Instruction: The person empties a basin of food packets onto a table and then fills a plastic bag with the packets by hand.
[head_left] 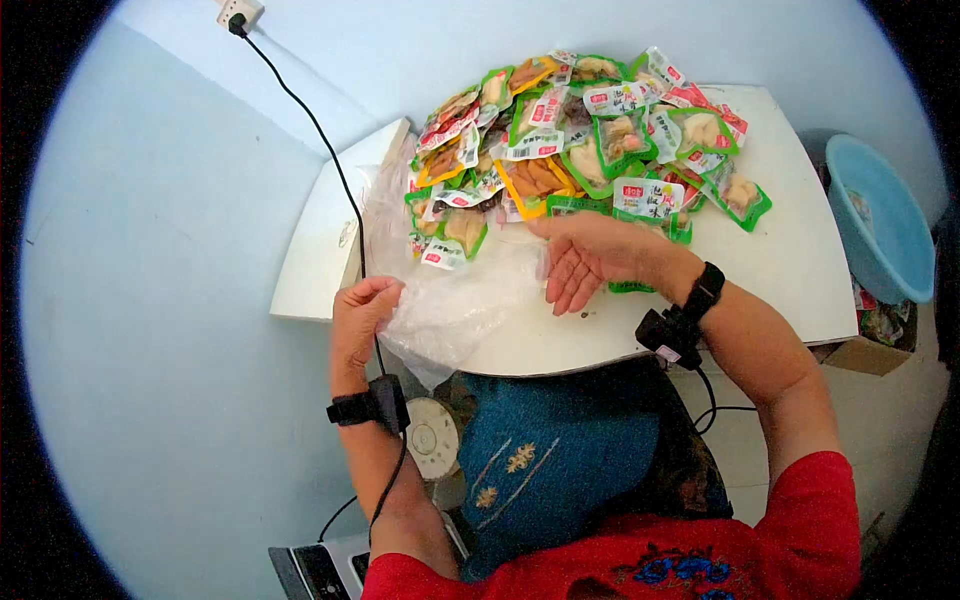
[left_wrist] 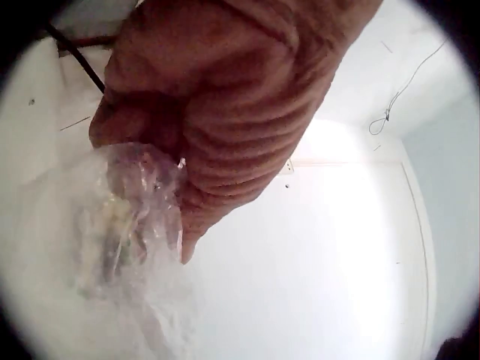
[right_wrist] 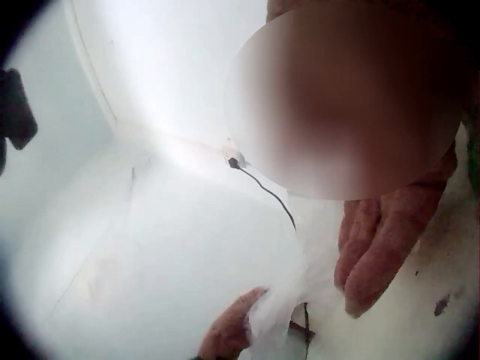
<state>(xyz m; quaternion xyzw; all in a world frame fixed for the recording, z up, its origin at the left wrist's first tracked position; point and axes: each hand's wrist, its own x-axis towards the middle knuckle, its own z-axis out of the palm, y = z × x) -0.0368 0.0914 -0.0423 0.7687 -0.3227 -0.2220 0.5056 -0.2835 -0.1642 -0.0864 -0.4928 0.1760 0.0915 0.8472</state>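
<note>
Left hand (head_left: 361,312) pinches plastic bag (head_left: 450,308) at its left edge; right hand (head_left: 600,254), fingers extended, by its right.

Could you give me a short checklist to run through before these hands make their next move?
1. Left hand secure on the clear plastic bag: ok, its fingers pinch the edge.
2. Right hand free to pick up: ok, fingers extended, no packet gripped.
3. Food packets near the right hand: ok, heaped on the white table beside it.
4. Bag mouth open: cannot tell, the film is crumpled and see-through.
5. Black cable well away from the left hand: not ok, it runs close by.
</note>
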